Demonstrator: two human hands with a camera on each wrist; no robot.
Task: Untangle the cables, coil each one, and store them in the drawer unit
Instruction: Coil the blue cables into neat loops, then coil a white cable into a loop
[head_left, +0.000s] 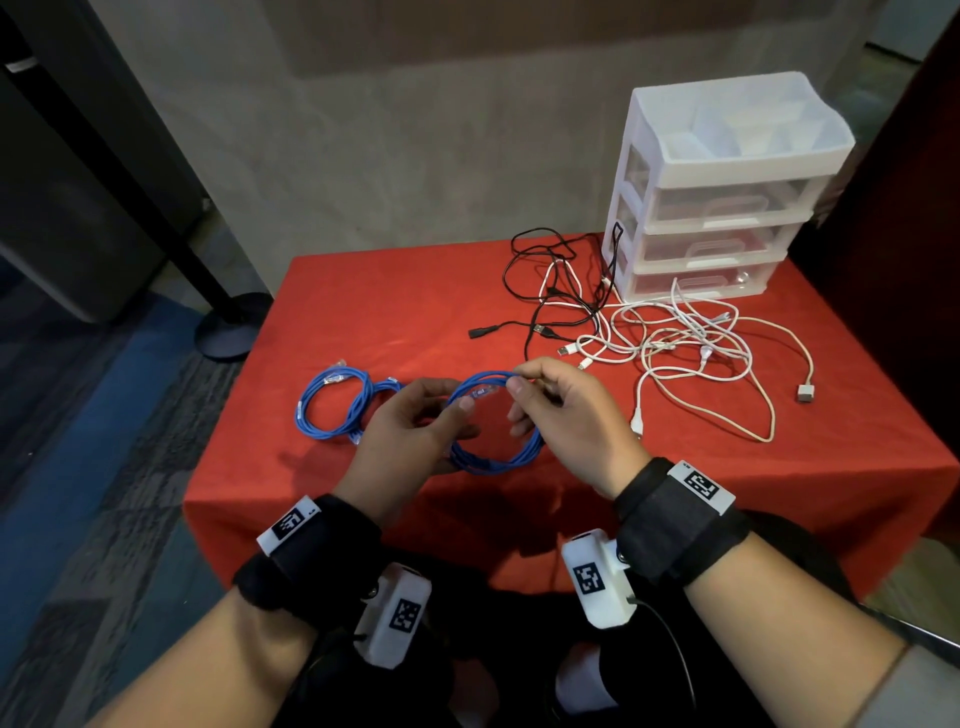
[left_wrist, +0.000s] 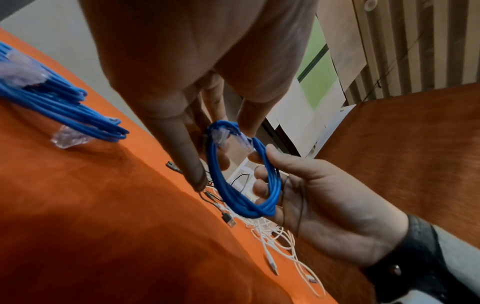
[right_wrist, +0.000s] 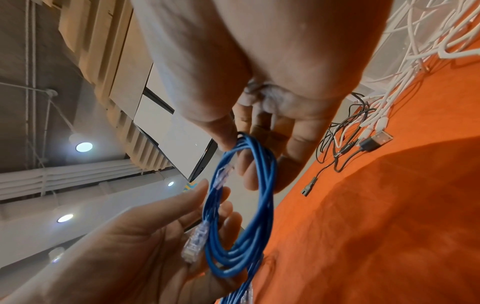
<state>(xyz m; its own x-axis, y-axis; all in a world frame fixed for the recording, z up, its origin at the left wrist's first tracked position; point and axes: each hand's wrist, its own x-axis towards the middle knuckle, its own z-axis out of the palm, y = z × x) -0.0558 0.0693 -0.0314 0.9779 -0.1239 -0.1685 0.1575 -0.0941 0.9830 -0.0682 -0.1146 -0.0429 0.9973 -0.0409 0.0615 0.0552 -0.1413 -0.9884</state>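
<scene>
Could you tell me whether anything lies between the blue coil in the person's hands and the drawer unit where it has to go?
Yes. The blue coiled network cable, held by the left hand and right hand, is separated from the white plastic three-drawer unit by tangled black cables and white cables. All drawers appear closed.

An office or institutional interior is suggested. A small table (head_left: 519, 291) draped in a red cloth is set against a plain grey wall (head_left: 363, 130), over patterned grey and blue carpet (head_left: 104, 415). A round-based black stand (head_left: 228, 327) is seen beside it. Overhead, recessed ceiling lights (right_wrist: 84, 146), exposed white pipes (right_wrist: 64, 176) and slatted wooden panels (right_wrist: 109, 51) are shown.
</scene>
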